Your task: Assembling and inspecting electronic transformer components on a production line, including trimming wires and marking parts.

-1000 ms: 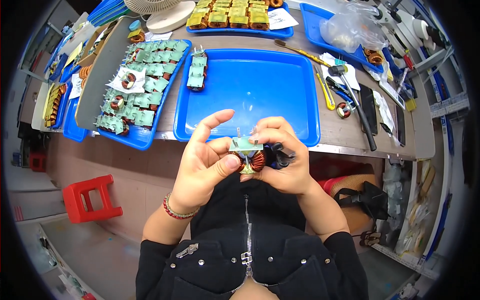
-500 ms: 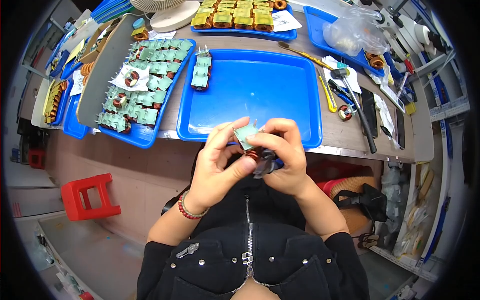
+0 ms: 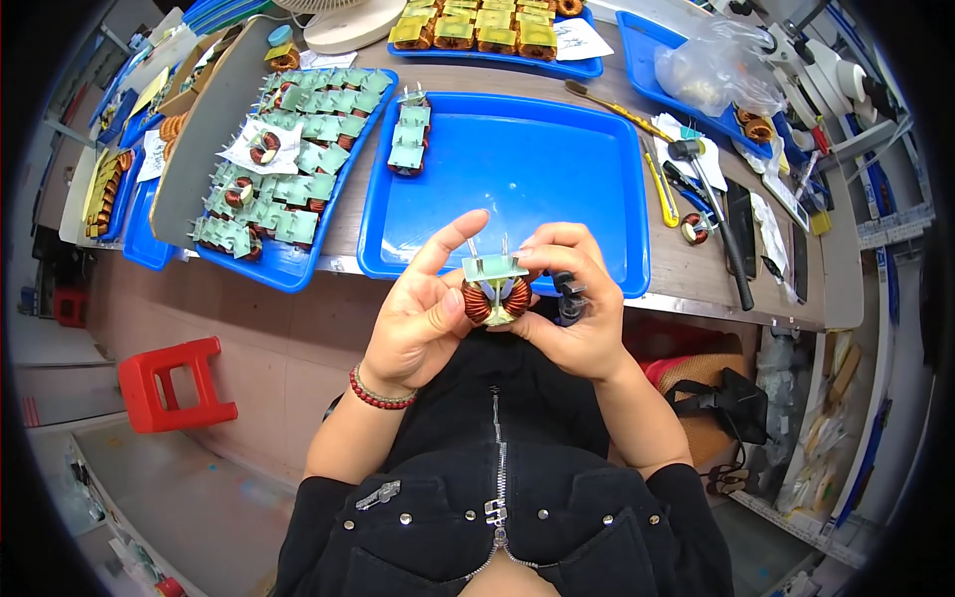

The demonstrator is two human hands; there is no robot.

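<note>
Between my hands, in front of the near edge of a blue tray (image 3: 557, 284), is a toroidal choke coil (image 3: 514, 298) with copper windings. Its pale green board (image 3: 494, 269) faces up, with thin metal pins rising from it. My left hand (image 3: 406, 323) pinches the coil's left side with the thumb, its index finger stretched upward. On the other side my right hand (image 3: 589, 323) grips the coil and board edge between thumb and fingers. A black object (image 3: 569, 298), perhaps a tool handle, is tucked inside my right hand. Several similar coils (image 3: 408, 139) stand in a row at the tray's left.
A second blue tray (image 3: 298, 279) at left is packed with green-boarded coils. Behind, another tray (image 3: 557, 68) carries yellow-topped coils. A hammer (image 3: 731, 239), a yellow cutter knife (image 3: 660, 189) and a brush (image 3: 607, 104) lie at right. A red stool (image 3: 179, 383) stands on the floor.
The coil has been turned, so its windings now face me and the pins point up. My left index finger has lifted off it and straightened.
</note>
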